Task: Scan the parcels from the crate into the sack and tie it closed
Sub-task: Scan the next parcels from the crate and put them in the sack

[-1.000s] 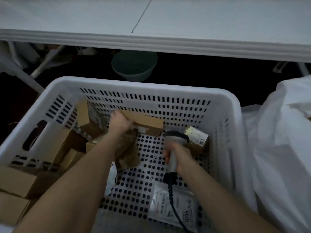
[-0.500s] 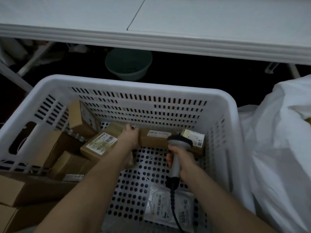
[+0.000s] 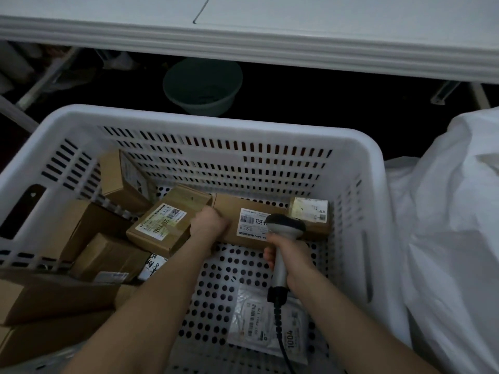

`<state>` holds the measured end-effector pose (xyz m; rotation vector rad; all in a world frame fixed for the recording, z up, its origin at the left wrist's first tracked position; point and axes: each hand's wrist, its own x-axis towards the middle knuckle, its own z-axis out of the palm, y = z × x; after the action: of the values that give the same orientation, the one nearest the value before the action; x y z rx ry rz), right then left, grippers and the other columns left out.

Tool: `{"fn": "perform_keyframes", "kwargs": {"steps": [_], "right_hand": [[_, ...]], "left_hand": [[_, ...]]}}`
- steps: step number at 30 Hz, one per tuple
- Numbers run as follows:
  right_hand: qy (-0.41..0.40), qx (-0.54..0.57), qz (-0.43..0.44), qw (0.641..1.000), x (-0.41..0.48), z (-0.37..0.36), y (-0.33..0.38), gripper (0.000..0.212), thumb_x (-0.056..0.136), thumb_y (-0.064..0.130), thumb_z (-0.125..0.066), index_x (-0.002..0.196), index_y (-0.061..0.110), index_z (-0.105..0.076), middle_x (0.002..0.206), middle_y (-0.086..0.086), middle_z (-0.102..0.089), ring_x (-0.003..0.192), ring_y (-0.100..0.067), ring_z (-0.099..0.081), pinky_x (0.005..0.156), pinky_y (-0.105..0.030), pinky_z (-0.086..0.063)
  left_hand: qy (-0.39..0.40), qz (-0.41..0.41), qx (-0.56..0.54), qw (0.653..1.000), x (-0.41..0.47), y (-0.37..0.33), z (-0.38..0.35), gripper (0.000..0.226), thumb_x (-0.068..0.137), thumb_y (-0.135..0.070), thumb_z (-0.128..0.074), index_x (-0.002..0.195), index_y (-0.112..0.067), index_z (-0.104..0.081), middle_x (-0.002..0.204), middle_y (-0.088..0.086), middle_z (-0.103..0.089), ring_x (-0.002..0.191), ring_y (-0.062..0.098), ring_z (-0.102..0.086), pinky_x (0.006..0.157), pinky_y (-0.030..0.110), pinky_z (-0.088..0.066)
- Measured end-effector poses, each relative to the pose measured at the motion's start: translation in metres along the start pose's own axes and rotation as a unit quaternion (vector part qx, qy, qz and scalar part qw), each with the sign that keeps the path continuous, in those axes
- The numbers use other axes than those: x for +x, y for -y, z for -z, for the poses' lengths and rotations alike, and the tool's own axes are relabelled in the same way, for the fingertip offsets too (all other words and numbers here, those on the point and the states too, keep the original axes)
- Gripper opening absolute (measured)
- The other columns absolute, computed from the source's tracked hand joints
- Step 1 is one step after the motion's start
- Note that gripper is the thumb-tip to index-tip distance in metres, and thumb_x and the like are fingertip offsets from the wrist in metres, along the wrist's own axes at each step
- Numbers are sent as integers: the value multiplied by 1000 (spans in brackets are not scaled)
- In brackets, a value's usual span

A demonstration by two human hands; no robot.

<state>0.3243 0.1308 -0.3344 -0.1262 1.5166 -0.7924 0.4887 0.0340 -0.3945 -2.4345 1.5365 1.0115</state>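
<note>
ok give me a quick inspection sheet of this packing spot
surface: white slotted crate, floor partly bare
job's things: long box lying label up, scanner over it; other boxes and a flat pouch in the crate; white sack at right
clutter: brown boxes at the crate's near left corner
hands: left hand grips the long box's end; right hand grips the scanner
cables: scanner cable trails across the pouch
surroundings: white table ahead, green basin under it
</note>
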Motion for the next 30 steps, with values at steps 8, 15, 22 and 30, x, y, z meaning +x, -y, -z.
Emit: {"fn": "perform_keyframes", "kwargs": {"steps": [8,15,22,30], "right_hand": [[19,13,21,1000,-26,-3,1,9,84,11,-70,82,4,-67,58,-6,-64,50,-14,-60,52,-25,-49],[39,13,49,998,-89,15,14,9,83,10,-70,81,2,-68,58,-6,-63,48,-13,-58,48,-23,-47],[76,-29,144,986,-170,49,23,7,86,9,-69,84,2,-67,65,-7,-67,56,-14,-60,51,-22,-47],[46,-41,274,960,-255,99,11,37,76,9,-77,110,11,-63,101,-7,-71,92,-21,-67,83,-37,-56]], "left_hand": [[53,41,-241,968,-33,-1,22,51,80,-10,-74,123,-6,-48,119,13,-58,106,32,-59,92,44,-52],[-4,-17,-267,964,-98,-11,38,60,81,-14,-75,132,-13,-44,126,11,-57,103,28,-59,91,42,-52],[-32,-88,-398,913,-180,-2,135,37,81,-18,-75,115,-11,-63,107,9,-62,95,25,-58,81,38,-53],[-11,-160,-503,849,-285,17,192,20,87,-24,-69,102,-10,-67,80,7,-66,76,23,-61,68,34,-51]]}}
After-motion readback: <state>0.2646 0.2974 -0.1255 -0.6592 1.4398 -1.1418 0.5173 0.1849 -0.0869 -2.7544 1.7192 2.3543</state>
